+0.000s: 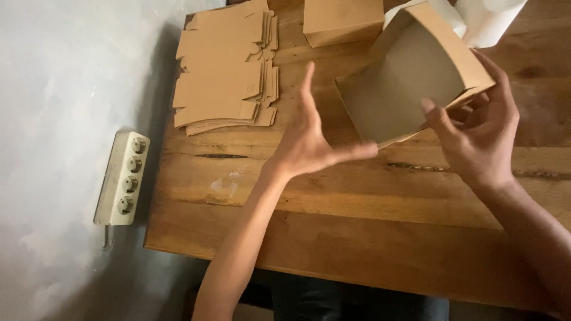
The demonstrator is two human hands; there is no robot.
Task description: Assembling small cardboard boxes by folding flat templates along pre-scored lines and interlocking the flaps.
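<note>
Right now, at the wooden table (333, 238):
Half-formed box: a brown cardboard box (404, 83), partly opened into shape, is held tilted above the far right of the table, its grey-brown inside facing the camera.
Right hand: the right hand (476, 134) grips the box at its right wall, thumb inside and fingers wrapped behind the outer face.
Left hand: the left hand (309, 139) is spread and released, fingers apart, holding nothing; one fingertip is blurred near the box's lower left corner, and I cannot tell whether it touches.
Risk: with only one hand gripping a thin wall, the box looks liable to twist or fold flat; a hard thumb press could crease the panel.
Flat blanks: a stack of flat brown box blanks (223, 74) lies at the far left of the table, fanned unevenly, its edge near the table's edge, so a nudge might spill it.
Finished box: a closed brown box (342, 21) sits at the far edge, unprinted.
White paper: white sheets (485, 18) show behind the held box.
Power strip: a cream strip with four round sockets (123, 178) lies on the grey floor to the left.
</note>
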